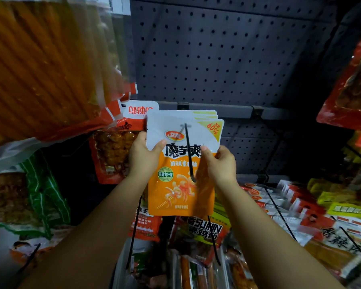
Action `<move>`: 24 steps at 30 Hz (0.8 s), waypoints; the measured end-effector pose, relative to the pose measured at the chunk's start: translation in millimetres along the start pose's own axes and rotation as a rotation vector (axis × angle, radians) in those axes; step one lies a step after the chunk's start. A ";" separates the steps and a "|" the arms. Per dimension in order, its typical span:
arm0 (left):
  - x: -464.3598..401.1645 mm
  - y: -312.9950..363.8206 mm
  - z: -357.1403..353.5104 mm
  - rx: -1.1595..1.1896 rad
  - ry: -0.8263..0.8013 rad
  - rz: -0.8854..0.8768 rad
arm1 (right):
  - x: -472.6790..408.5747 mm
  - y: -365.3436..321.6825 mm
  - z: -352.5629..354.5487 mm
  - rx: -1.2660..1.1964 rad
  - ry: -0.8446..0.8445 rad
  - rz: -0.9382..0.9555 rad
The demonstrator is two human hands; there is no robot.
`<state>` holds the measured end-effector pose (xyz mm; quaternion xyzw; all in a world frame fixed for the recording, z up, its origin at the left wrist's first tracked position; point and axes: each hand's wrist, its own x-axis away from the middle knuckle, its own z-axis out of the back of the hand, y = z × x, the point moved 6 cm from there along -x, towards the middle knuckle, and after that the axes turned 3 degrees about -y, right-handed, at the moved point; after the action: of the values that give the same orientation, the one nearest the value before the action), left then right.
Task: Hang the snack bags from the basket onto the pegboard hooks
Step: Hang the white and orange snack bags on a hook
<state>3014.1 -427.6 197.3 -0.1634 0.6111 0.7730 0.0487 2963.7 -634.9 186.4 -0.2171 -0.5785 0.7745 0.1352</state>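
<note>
A stack of white-and-orange snack bags (179, 190) hangs on a black peg hook (189, 153) that passes through the hole near their top edge. The hook sticks out from a dark grey pegboard (227, 55). My left hand (143, 157) grips the stack's left edge, thumb on the front of the front bag. Gripping the right edge is my right hand (219, 163), with its thumb on the front as well. The basket is out of view.
Large orange snack packs (46, 65) hang close at the upper left. Red packs (111, 155) hang just left of the stack and more red packs (350, 84) at the right. Below, further hooks carry rows of red, yellow and green bags (296, 209).
</note>
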 end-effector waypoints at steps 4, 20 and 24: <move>2.1 -5.9 -1.7 0.030 0.042 -0.014 | -2.6 4.6 -2.8 0.002 0.025 -0.007; 73.4 -83.6 1.0 -0.018 -0.028 0.041 | 63.0 73.7 -21.1 0.015 -0.146 0.001; 66.4 -85.0 -1.3 -0.007 -0.050 0.079 | 59.2 75.7 -27.6 0.045 -0.133 -0.040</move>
<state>2975.3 -416.0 97.3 -0.1200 0.6129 0.7803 0.0326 2929.1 -606.8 96.9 -0.1506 -0.5728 0.7972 0.1169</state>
